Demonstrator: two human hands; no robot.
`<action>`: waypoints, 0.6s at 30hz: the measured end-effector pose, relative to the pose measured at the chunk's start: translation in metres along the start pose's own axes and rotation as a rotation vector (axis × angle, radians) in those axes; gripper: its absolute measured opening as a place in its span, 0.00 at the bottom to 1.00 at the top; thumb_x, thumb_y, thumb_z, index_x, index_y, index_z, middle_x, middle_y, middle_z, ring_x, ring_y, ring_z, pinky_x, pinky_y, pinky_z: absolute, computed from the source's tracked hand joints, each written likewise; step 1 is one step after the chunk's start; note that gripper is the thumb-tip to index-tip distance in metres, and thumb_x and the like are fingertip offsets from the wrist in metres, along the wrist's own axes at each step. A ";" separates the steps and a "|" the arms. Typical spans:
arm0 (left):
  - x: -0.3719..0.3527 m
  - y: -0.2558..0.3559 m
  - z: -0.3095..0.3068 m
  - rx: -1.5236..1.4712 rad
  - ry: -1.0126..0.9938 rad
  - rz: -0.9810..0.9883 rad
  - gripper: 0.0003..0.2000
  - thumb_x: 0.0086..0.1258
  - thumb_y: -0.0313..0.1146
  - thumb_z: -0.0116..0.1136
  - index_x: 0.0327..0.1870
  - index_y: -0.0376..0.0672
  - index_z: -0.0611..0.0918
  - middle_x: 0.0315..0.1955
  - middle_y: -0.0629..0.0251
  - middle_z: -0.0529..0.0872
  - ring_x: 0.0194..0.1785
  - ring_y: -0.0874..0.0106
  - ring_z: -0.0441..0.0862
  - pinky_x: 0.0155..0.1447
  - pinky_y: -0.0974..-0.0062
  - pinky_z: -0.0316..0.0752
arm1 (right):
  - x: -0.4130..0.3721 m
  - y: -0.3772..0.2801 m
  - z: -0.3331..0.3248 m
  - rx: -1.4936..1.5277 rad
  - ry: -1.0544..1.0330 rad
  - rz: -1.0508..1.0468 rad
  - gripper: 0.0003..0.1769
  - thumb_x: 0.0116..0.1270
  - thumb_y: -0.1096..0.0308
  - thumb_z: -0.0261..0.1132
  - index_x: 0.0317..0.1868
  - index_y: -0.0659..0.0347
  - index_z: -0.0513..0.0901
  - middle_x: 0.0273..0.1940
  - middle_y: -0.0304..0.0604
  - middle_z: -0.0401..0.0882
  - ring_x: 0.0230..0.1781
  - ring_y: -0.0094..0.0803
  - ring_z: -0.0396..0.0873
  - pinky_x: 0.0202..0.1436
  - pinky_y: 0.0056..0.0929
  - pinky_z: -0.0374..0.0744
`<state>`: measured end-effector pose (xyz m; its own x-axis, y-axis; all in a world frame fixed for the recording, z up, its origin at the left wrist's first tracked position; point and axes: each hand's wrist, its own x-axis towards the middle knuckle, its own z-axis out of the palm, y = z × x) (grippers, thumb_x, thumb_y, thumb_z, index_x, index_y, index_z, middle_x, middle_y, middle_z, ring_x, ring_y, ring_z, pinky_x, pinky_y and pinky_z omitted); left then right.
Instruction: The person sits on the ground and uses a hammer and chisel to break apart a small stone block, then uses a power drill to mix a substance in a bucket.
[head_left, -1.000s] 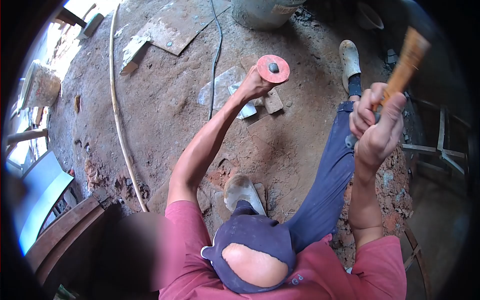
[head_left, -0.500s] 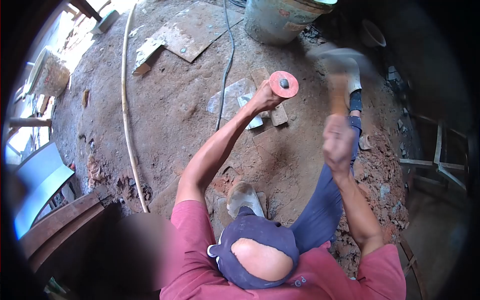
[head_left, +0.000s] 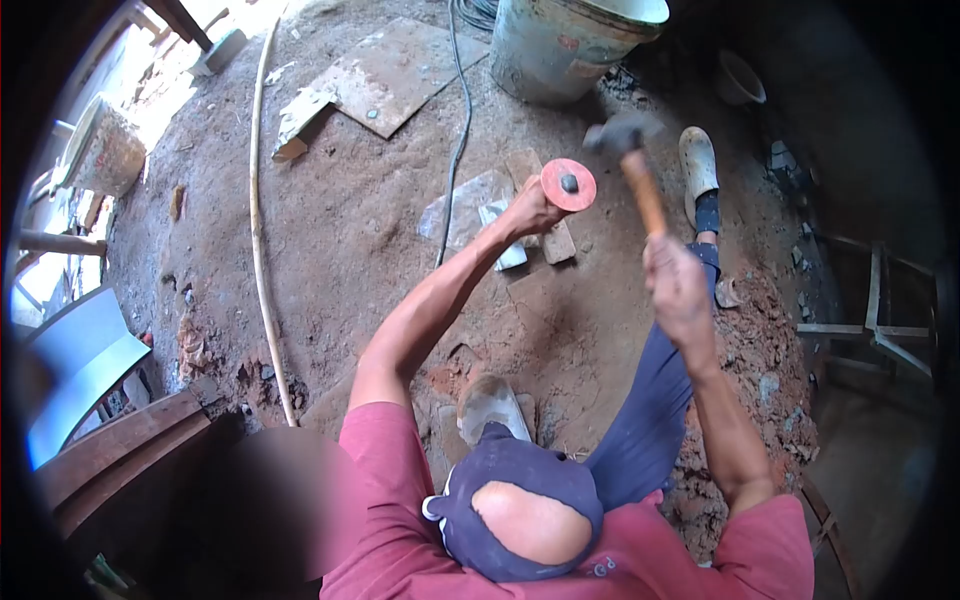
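My left hand (head_left: pixel 534 210) is wrapped round a chisel (head_left: pixel 569 185) with a round red hand guard. The chisel's dark metal head faces up; its shaft and tip are hidden below the fist. In my right hand (head_left: pixel 682 292) is a hammer (head_left: pixel 643 190), gripped low on its wooden handle. The hammer's head, slightly blurred, is raised up and to the right of the chisel, apart from it. Beneath the left hand, broken tile pieces (head_left: pixel 468 205) lie on the dirt floor (head_left: pixel 350 250).
A large dirty bucket (head_left: pixel 560 55) stands ahead, with a dark cable (head_left: pixel 463 110) beside it. A long pole (head_left: pixel 257 220) and a flat board (head_left: pixel 395 75) lie on the left. Rubble (head_left: pixel 765 370) borders my outstretched right leg. Another bucket (head_left: pixel 105 150) sits far left.
The hammer head has swung left, from above my right foot toward the chisel, and looks less blurred. My left hand keeps its hold on the chisel. The view has shifted slightly.
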<state>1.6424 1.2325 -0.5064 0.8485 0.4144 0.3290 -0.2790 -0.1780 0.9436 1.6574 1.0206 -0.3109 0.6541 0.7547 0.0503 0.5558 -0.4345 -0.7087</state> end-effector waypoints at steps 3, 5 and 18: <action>-0.013 0.005 -0.004 0.103 -0.065 -0.105 0.19 0.60 0.38 0.72 0.47 0.38 0.80 0.43 0.61 0.84 0.47 0.70 0.81 0.54 0.70 0.76 | 0.018 -0.088 -0.049 0.604 0.279 -0.154 0.24 0.79 0.49 0.48 0.25 0.54 0.66 0.16 0.29 0.58 0.15 0.17 0.59 0.18 0.18 0.62; -0.015 0.003 -0.001 0.100 -0.061 -0.122 0.19 0.60 0.38 0.72 0.47 0.37 0.80 0.43 0.61 0.84 0.48 0.69 0.81 0.54 0.71 0.76 | 0.011 -0.084 -0.031 0.750 0.411 -0.307 0.25 0.79 0.48 0.47 0.24 0.54 0.66 0.16 0.30 0.58 0.14 0.18 0.58 0.17 0.19 0.61; -0.012 0.001 -0.003 0.095 -0.037 -0.056 0.15 0.62 0.35 0.69 0.46 0.39 0.80 0.42 0.62 0.84 0.48 0.70 0.80 0.55 0.70 0.75 | 0.013 -0.047 -0.008 0.583 0.561 -0.546 0.27 0.79 0.46 0.46 0.23 0.53 0.67 0.17 0.31 0.68 0.09 0.22 0.58 0.15 0.27 0.61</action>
<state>1.6301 1.2301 -0.5090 0.8782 0.3929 0.2728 -0.1882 -0.2405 0.9522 1.6441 1.0472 -0.2708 0.6151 0.3709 0.6958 0.6127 0.3306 -0.7179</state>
